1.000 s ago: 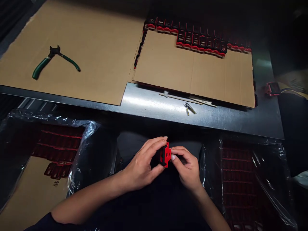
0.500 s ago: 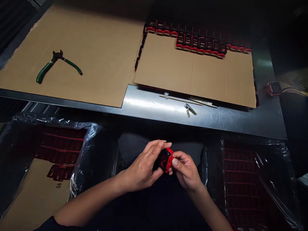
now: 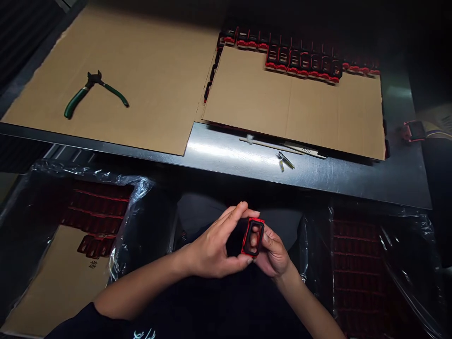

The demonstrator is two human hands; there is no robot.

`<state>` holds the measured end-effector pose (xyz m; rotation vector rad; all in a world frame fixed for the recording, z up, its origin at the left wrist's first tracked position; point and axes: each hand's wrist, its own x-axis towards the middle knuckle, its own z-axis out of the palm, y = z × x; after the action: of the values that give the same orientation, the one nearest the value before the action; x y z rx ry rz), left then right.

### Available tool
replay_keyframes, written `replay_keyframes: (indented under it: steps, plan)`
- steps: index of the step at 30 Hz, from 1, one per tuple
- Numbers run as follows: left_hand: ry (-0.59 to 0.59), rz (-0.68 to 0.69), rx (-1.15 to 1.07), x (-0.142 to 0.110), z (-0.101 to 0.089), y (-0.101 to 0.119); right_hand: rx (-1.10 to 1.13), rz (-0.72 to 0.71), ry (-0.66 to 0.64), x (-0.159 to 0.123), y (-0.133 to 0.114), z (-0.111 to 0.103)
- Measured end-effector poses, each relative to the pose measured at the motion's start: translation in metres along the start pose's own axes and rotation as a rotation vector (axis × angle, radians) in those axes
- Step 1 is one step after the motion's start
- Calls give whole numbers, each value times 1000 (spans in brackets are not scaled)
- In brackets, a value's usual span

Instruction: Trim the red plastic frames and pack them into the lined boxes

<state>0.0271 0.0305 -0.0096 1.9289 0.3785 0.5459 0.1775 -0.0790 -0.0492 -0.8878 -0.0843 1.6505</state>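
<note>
A small red and black rectangular frame (image 3: 245, 240) with an open middle is held between my two hands, in front of my lap. My left hand (image 3: 215, 245) grips it from the left, thumb at its bottom edge and fingers at its top edge. My right hand (image 3: 274, 252) holds its right side, and some of those fingertips show through the opening. On the table beyond, many like frames (image 3: 303, 63) stand in a row on a cardboard sheet (image 3: 318, 106).
Green-handled cutting pliers (image 3: 93, 82) lie spread on the left cardboard (image 3: 151, 94). Nail clippers (image 3: 285, 160) and a thin stick (image 3: 268, 145) lie along the steel table edge (image 3: 219, 150). Plastic-lined bins with red pieces stand left (image 3: 143, 186) and right (image 3: 423, 230). A smartwatch-like object (image 3: 414, 131) is at far right.
The red and black frame has been turned so its opening faces me. Both hands stay on it, with the right fingers shifted behind. The whole view has shifted slightly.
</note>
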Motion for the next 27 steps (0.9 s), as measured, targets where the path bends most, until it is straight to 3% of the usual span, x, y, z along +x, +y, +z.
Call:
replay_keyframes:
  steps: [4,7,9,13,16,21,24,25,27]
  plan:
    - [-132,41,19,-2,-8,-3,-51,-73,-50,-2,-4,-2]
    - [-179,-29,-48,-6,-11,-5,-122,-155,-67,-5,-10,-1]
    - [-162,-154,-174,-7,-11,-5,-222,-240,-57,-8,-17,0]
    - [-161,-558,-408,-2,-10,-2,-610,-517,-45,-12,-28,4]
    - [-180,-699,-532,3,-9,2,-811,-653,-54,-11,-30,5]
    - [-77,-708,-669,6,-4,2,-1148,-865,-106,-9,-29,8]
    - [54,-604,-626,5,-3,0,-1317,-925,-106,-5,-46,9]
    - [113,-540,-573,4,-4,0,-1381,-957,-48,-1,-56,8]
    - [214,-394,-411,4,-7,0,-1517,-1044,215,11,-80,6]
